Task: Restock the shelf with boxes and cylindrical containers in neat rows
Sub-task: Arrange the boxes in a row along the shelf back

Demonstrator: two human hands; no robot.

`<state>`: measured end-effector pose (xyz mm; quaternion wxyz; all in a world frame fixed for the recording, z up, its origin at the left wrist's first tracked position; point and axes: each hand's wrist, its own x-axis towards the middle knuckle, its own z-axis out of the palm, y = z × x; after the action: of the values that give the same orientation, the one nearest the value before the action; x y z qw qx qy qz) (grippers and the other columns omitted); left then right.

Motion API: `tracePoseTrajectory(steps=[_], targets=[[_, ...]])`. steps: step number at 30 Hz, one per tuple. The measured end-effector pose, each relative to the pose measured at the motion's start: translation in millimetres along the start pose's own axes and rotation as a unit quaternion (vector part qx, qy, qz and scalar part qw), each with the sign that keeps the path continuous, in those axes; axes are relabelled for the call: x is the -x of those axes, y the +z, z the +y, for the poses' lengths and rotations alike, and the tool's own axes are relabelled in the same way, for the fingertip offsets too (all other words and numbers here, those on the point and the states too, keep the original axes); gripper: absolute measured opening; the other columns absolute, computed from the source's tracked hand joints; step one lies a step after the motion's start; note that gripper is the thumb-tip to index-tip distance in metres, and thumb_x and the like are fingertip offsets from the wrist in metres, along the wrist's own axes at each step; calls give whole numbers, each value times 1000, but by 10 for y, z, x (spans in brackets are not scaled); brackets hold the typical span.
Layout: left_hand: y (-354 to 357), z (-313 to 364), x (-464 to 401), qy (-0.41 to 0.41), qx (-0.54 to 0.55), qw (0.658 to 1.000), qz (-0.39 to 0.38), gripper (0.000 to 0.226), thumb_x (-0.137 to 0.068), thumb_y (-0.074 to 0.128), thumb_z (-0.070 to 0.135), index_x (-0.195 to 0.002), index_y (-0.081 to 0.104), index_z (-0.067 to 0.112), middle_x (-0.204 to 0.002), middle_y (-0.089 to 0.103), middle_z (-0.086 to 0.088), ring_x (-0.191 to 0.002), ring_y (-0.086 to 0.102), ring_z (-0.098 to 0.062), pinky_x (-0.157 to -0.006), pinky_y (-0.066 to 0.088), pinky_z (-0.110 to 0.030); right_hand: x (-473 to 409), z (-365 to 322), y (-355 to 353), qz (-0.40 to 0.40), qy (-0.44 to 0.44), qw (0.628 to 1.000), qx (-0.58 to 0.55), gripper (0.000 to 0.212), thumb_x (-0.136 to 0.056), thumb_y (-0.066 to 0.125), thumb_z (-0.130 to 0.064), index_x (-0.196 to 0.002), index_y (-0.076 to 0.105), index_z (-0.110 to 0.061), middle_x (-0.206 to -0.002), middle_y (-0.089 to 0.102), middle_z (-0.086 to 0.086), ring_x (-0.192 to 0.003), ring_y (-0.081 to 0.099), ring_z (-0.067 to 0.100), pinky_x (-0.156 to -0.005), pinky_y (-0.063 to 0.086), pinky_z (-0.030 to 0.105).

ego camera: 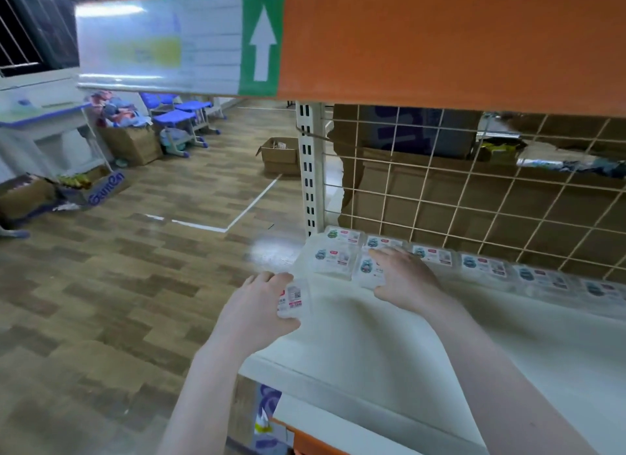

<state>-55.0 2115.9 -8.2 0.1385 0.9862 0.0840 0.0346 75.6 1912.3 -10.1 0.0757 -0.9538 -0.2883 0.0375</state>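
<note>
Here a clear box (294, 301) with a printed label is held at the near left corner of the white shelf (389, 336), the left hand (257, 305) curled around it. Farther in on the shelf, the right hand (403, 275) rests with fingers spread flat on a second box (367, 271), beside a row of boxes (481, 266) along the wire grid (474, 190).
</note>
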Motion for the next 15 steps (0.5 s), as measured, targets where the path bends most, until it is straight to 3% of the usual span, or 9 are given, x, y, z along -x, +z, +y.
tracePoseTrajectory(steps=[10, 15], targets=[[8, -85, -156, 22, 2, 1000, -12, 70, -77, 65, 40, -139, 36, 29, -128, 47, 7, -117, 42, -16, -88, 39, -26, -58, 87, 167, 34, -3, 998, -45, 63, -85, 52, -12, -144, 32, -20, -149, 32, -5, -135, 32, 15, -105, 31, 28], [21, -103, -190, 30, 8, 999, -19, 70, -77, 65, 40, -140, 36, 28, -127, 47, 7, -117, 42, -17, -91, 41, -26, -46, 173, 235, 51, -1, 997, -59, 57, -87, 58, -22, -141, 40, -25, -146, 36, -6, -133, 33, 14, -105, 29, 26]])
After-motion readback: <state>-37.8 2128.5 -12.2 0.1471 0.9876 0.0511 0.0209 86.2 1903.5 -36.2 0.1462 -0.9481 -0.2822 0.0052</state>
